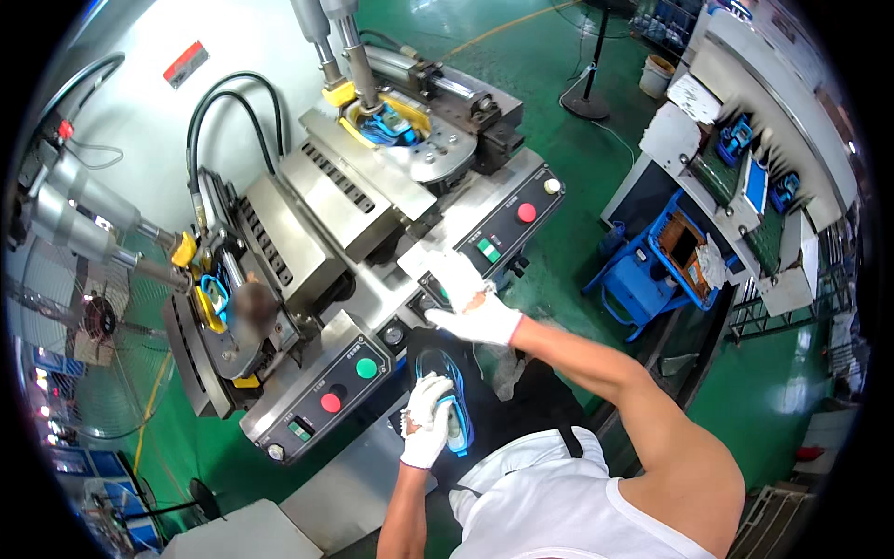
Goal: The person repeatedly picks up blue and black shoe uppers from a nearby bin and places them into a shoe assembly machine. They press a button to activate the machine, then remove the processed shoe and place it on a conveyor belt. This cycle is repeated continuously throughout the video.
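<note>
Both hands wear white knit gloves. The left hand (426, 421), at six o'clock, has its fingers clenched around a black shoe sole (451, 399) edged in glossy blue. The right hand (473, 307) rests released, fingers spread, on the steel press (372, 200) by the control panel (503, 233); two panels show.

A blue cart (652, 270) is parked on the green floor (559, 112), right of the press. A white bucket (657, 74) and a fan stand (587, 102) are seen beyond it.
</note>
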`<state>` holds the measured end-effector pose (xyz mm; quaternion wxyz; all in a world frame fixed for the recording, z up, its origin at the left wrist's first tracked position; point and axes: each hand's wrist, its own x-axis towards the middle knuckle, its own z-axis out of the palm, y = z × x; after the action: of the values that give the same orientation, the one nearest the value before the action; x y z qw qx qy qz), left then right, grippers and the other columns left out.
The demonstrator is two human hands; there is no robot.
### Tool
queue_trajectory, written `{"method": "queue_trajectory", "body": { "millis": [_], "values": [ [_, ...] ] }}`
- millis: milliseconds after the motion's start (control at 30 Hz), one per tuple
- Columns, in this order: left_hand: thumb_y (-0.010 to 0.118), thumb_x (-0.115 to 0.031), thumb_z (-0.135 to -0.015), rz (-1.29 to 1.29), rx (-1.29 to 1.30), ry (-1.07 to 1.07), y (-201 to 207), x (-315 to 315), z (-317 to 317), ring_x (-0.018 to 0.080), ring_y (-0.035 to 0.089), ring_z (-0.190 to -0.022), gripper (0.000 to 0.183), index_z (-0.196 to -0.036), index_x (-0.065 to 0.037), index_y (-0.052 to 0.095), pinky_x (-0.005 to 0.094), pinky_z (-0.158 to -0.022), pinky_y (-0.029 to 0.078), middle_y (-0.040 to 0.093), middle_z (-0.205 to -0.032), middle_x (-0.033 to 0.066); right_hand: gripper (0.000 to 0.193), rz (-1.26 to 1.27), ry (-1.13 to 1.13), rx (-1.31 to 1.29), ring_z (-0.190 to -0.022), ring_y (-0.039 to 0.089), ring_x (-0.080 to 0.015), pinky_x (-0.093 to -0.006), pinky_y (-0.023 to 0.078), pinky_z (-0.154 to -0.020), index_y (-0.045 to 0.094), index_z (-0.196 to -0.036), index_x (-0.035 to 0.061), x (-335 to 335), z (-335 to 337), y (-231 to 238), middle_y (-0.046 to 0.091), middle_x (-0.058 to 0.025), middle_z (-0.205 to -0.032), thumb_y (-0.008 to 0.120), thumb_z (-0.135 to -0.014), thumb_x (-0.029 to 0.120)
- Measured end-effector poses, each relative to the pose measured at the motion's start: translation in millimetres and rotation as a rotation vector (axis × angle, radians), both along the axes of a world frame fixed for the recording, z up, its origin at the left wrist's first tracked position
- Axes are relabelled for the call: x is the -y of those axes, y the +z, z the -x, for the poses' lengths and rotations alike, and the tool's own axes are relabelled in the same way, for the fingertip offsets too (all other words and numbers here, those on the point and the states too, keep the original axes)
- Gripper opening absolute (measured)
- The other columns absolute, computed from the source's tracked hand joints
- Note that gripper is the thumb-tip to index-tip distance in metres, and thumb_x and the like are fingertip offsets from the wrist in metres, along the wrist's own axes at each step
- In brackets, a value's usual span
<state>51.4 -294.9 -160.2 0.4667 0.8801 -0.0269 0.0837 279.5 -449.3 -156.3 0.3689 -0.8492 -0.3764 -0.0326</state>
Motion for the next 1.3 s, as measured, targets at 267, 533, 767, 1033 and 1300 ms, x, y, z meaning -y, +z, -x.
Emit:
{"method": "queue_trajectory", "body": {
  "millis": [267,533,767,1033,1300],
  "values": [
    [0.071,0.002,-0.087,-0.083,0.212,-0.113,70.7,102.9,-72.0,0.038,0.061,-0.127,0.036,-0.123,-0.006,0.07,0.049,-0.117,0.043,0.067,-0.127,0.0176,0.119,-0.126,-0.151,-0.54,-0.16,0.024,-0.0412,-0.0471,0.024,-0.13,0.024,-0.165,-0.0032,164.9,188.6,26.8,0.028,-0.0262,-0.169,0.09,-0.075,0.037],
    [0.082,-0.003,-0.075,0.111,0.584,-0.803,164.3,292.5,-123.8,0.0518,0.055,-0.131,0.054,-0.127,-0.004,0.067,0.0638,-0.116,0.039,0.059,-0.137,0.0253,0.082,-0.392,-1.104,0.123,-0.142,0.053,-0.0351,-0.0439,0.042,-0.119,0.044,-0.155,0.0011,254.3,176.1,55.0,0.053,-0.0199,-0.154,0.083,-0.087,0.025],
    [0.082,-0.003,-0.076,-0.098,0.426,-0.918,105.3,251.4,-114.1,0.0516,0.059,-0.126,0.046,-0.119,-0.002,0.066,0.0579,-0.111,0.048,0.06,-0.135,0.0251,0.082,-0.816,-1.618,-0.026,-0.139,0.053,-0.0295,-0.042,0.038,-0.119,0.051,-0.152,-0.0054,483.5,55.2,54.3,0.054,-0.0225,-0.155,0.08,-0.093,0.044],
    [0.081,-0.006,-0.084,-0.222,-0.081,-0.357,14.1,129.1,-43.5,0.0413,0.063,-0.127,0.052,-0.133,-0.004,0.066,0.0471,-0.104,0.055,0.064,-0.139,0.0204,0.082,-0.606,-1.616,-0.447,-0.13,0.059,-0.0243,-0.0353,0.047,-0.112,0.055,-0.152,0.0059,789.5,-73.3,10.3,0.064,-0.0094,-0.143,0.068,-0.095,0.064],
    [0.072,-0.011,-0.095,-0.253,-0.261,0.507,-44.6,51.0,85.4,0.0387,0.069,-0.113,0.026,-0.119,-0.002,0.071,0.0456,-0.098,0.055,0.072,-0.119,0.0202,0.07,0.41,-1.763,0.273,-0.109,0.07,-0.0388,-0.0501,0.056,-0.095,0.064,-0.143,0.0016,763.5,-52.6,-71.3,0.073,-0.019,-0.126,0.062,-0.101,0.058]
  ]
}}
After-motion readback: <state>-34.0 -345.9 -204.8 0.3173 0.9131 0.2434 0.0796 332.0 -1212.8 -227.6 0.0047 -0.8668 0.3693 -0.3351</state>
